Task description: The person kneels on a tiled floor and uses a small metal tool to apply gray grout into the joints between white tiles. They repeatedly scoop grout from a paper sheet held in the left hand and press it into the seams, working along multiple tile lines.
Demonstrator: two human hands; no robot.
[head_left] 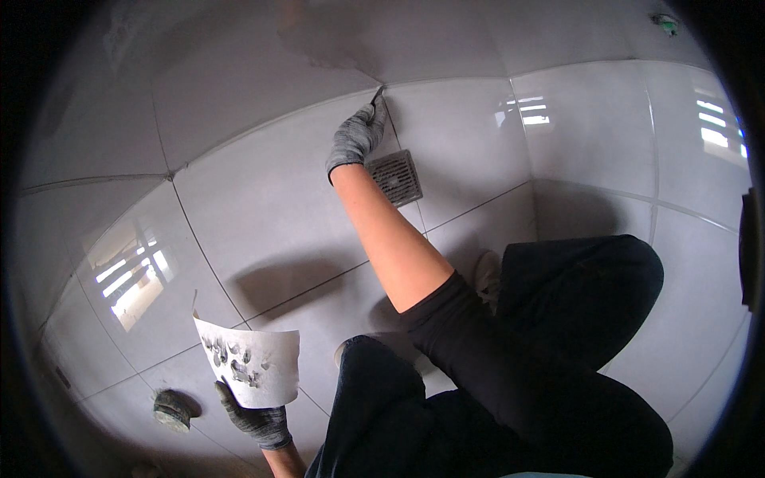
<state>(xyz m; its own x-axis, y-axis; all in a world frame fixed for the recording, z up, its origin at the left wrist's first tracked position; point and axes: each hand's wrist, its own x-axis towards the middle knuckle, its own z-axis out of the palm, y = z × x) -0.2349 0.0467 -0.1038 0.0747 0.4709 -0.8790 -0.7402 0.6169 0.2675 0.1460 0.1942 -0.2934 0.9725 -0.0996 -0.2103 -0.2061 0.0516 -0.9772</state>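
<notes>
My right hand [358, 137], in a grey knitted glove, reaches out to the far edge of the floor. Its fingers are closed round a thin dark tool [377, 95], whose tip is at the seam where floor and wall tiles meet. What kind of tool it is I cannot make out. Low on the left, my gloved left hand [259, 422] grips a curved white sheet [275, 358] by its lower edge. Dark grey smears of paste [239, 369] cover part of the sheet.
A square metal floor drain [394, 177] lies just below my right hand. A round pipe stub [173, 410] rises from the floor at lower left. My bent knees [586, 295] take up the lower right. A green plug [665, 25] sits in the wall at upper right.
</notes>
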